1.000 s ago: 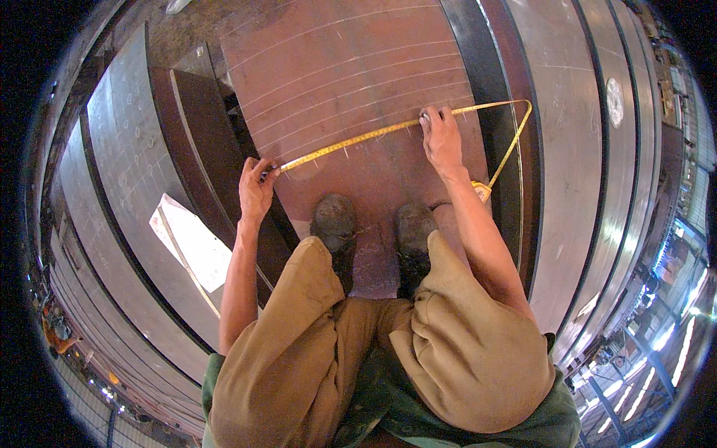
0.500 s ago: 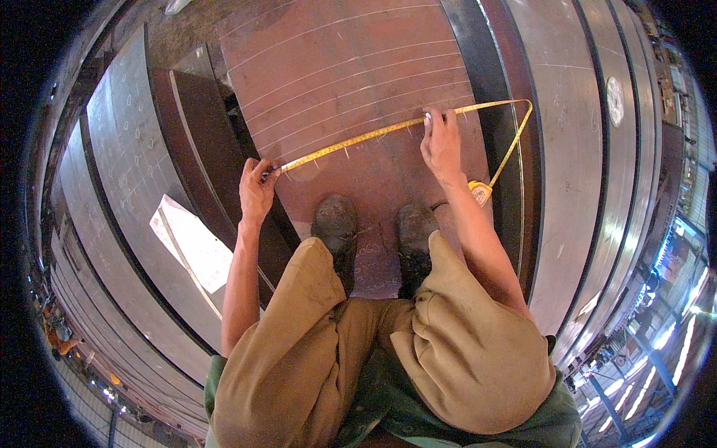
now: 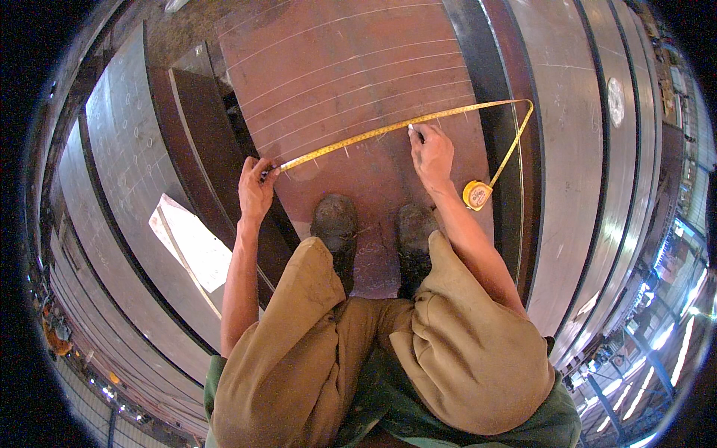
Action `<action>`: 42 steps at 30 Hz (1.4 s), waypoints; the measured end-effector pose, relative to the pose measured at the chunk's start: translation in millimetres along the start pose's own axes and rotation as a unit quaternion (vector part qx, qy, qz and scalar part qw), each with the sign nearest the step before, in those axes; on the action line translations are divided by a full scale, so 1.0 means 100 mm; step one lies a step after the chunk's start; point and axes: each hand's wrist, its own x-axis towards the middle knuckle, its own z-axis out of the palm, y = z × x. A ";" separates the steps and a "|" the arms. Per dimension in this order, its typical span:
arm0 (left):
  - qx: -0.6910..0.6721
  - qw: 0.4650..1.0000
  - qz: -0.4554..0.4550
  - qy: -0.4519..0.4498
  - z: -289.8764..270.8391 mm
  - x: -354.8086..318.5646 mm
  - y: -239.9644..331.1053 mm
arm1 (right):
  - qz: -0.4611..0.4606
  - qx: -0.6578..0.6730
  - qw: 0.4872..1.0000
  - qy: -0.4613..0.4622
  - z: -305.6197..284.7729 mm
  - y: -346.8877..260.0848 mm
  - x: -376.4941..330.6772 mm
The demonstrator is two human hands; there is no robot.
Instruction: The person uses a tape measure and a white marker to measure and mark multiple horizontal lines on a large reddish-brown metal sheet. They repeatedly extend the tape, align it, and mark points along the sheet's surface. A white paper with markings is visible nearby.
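A yellow tape measure (image 3: 358,138) stretches across a reddish-brown steel plate (image 3: 351,82) ruled with several white lines. My left hand (image 3: 256,188) pinches the tape's end at the plate's left edge. Closed around a small white piece of chalk (image 3: 411,128), my right hand (image 3: 433,155) has the chalk's tip at the tape's near edge, around mid-plate. Short white tick marks show along that edge. Past the plate's right edge the tape bends back sharply toward its yellow case (image 3: 476,195), which lies beside my right forearm.
My dark boots (image 3: 334,220) stand on the same plate, close to the tape. A white sheet (image 3: 196,246) lies on grey steel to the left. Long steel beams (image 3: 560,149) run along both sides, with dark gaps between them and the plate.
My right hand has moved left along the tape with the chalk, from near the right side toward mid-plate. My left hand stays at the tape's end.
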 end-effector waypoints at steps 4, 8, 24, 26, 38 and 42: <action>0.010 1.000 -0.008 -0.018 -0.01 0.02 0.05 | -0.001 0.000 1.000 -0.003 0.01 0.03 0.01; 0.012 1.000 0.000 -0.014 -0.02 0.02 0.06 | -0.013 0.004 1.000 -0.003 0.01 0.04 0.01; 0.006 1.000 0.000 -0.024 -0.03 0.03 0.01 | -0.004 -0.083 0.993 -0.086 0.02 -0.05 0.14; 0.009 1.000 0.011 -0.022 -0.01 0.04 0.05 | 0.002 -0.128 0.980 -0.151 0.01 -0.01 0.20; 0.031 0.999 0.015 -0.023 -0.02 0.04 0.04 | 0.014 -0.098 0.954 -0.283 -0.48 0.16 0.26; 0.040 0.999 0.014 -0.014 -0.01 0.03 0.02 | 0.035 -0.041 0.989 -0.138 -0.39 0.34 0.19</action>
